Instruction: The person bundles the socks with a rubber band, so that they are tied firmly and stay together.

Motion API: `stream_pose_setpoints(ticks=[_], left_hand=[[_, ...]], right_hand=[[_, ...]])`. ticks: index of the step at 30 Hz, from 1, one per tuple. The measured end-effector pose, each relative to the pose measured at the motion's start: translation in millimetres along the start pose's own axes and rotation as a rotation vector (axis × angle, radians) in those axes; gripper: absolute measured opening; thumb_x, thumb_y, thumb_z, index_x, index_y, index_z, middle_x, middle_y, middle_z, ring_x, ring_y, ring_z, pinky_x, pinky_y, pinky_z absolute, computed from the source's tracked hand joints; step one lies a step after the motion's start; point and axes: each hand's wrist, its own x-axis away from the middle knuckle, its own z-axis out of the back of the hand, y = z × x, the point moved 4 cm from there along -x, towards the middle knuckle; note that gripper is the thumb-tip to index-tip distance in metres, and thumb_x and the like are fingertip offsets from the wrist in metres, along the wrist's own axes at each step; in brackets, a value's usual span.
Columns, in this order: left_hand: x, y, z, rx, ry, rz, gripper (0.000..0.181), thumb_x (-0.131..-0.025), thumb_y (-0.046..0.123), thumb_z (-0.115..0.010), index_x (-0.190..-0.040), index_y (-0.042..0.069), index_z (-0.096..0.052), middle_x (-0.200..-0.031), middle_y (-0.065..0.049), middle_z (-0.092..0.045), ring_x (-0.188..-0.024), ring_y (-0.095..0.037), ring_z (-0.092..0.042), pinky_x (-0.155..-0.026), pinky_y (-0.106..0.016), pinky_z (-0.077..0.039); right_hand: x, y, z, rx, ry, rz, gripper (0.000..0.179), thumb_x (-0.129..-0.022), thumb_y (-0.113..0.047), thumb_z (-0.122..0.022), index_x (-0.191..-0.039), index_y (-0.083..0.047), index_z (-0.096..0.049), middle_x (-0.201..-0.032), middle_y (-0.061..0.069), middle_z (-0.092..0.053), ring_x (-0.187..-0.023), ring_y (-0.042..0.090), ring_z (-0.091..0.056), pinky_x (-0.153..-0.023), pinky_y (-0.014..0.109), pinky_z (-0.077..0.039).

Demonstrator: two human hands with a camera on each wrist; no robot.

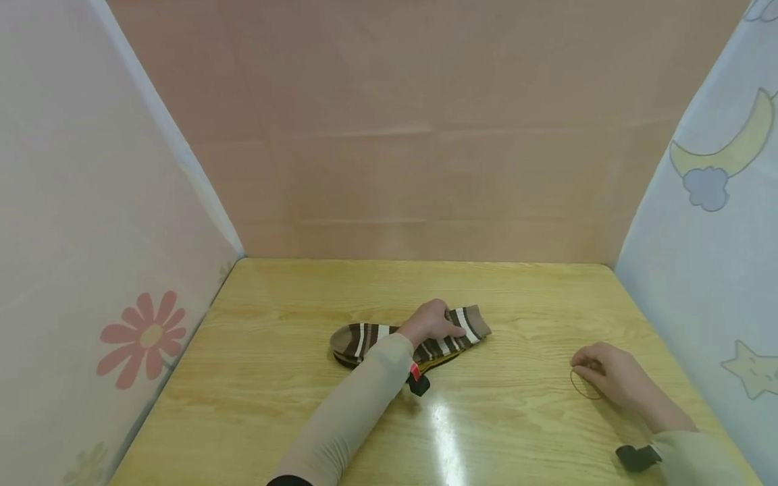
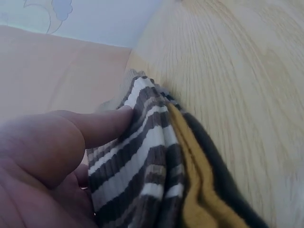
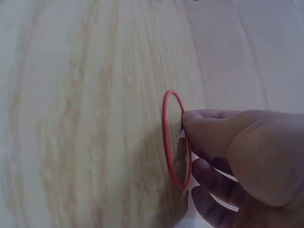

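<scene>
Near the middle of the table, a stack of socks [image 1: 354,339] lies flat, the top one striped in brown, white and taupe. In the left wrist view, mustard [image 2: 216,206] and black layers show beneath the striped sock [image 2: 130,166]. My left hand [image 1: 431,320] grips the stack near the cuffs, its thumb on top of the stripes; most of its other fingers are hidden. Over at the right, my right hand [image 1: 615,376] pinches a thin red rubber band [image 3: 166,137] between thumb and forefinger. The band hangs in an open loop close over the wood.
The wooden table [image 1: 255,405] reaches back to a plain tan panel [image 1: 365,169]. White side panels stand along its edges, the left one with a pink flower [image 1: 146,337], the right one with a moon [image 1: 729,152] and a star.
</scene>
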Motion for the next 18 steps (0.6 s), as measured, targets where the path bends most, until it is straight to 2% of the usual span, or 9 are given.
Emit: stream_pose_setpoints(ticks=[2, 5, 8, 11, 15, 18], left_hand=[[-0.7, -2.2, -0.4, 0.036, -0.005, -0.001, 0.053, -0.093, 0.033, -0.083, -0.132, 0.001, -0.065, -0.121, -0.011, -0.068, -0.086, -0.02, -0.058, -0.075, -0.035, -0.051], [-1.9, -7.1, -2.3, 0.107, -0.026, 0.001, 0.07, -0.094, 0.032, -0.083, -0.149, 0.001, -0.055, -0.146, -0.014, -0.06, -0.111, -0.023, -0.063, -0.095, -0.04, -0.054], [-3.2, -11.7, -3.1, 0.184, -0.048, 0.01, 0.073, -0.094, 0.032, -0.082, -0.154, 0.003, -0.051, -0.151, -0.011, -0.057, -0.128, -0.024, -0.059, -0.106, -0.044, -0.051], [-4.5, -15.2, -3.5, 0.266, -0.079, -0.001, 0.058, -0.095, 0.031, -0.081, -0.144, 0.007, -0.062, -0.132, -0.009, -0.068, -0.115, -0.025, -0.066, -0.098, -0.045, -0.054], [-5.6, -18.9, -3.3, 0.291, -0.087, -0.041, 0.035, -0.096, 0.031, -0.08, -0.125, 0.013, -0.071, -0.104, -0.003, -0.071, -0.091, -0.02, -0.066, -0.083, -0.04, -0.055], [-5.8, -22.8, -3.2, 0.271, -0.066, -0.045, 0.04, -0.095, 0.034, -0.081, -0.129, 0.015, -0.07, -0.106, 0.003, -0.069, -0.092, -0.014, -0.063, -0.086, -0.037, -0.053]], right_hand=[[-0.8, -0.1, -1.2, 0.005, -0.021, -0.016, 0.021, -0.084, -0.001, -0.085, -0.089, -0.019, -0.074, -0.086, -0.012, -0.067, -0.076, -0.005, -0.052, -0.064, 0.027, -0.051], [-2.3, 0.3, -4.5, 0.017, -0.047, -0.038, 0.019, -0.087, -0.001, -0.083, -0.088, -0.018, -0.073, -0.085, -0.011, -0.064, -0.075, -0.003, -0.051, -0.063, 0.028, -0.049], [-2.3, -1.0, -7.6, 0.041, -0.053, -0.037, 0.019, -0.089, -0.001, -0.081, -0.088, -0.017, -0.07, -0.084, -0.009, -0.061, -0.074, -0.001, -0.05, -0.063, 0.029, -0.049], [-2.3, -3.2, -9.5, 0.07, -0.042, -0.015, 0.019, -0.089, 0.001, -0.079, -0.088, -0.015, -0.068, -0.084, -0.008, -0.058, -0.074, 0.001, -0.05, -0.063, 0.03, -0.048], [-3.8, -5.0, -10.7, 0.08, -0.032, -0.01, 0.018, -0.091, 0.003, -0.076, -0.089, -0.012, -0.066, -0.084, -0.006, -0.055, -0.074, 0.002, -0.047, -0.063, 0.03, -0.047], [-4.7, -7.0, -11.3, 0.025, -0.047, -0.04, 0.016, -0.096, 0.004, -0.07, -0.09, -0.01, -0.064, -0.082, -0.006, -0.056, -0.072, 0.001, -0.046, -0.061, 0.029, -0.045]])
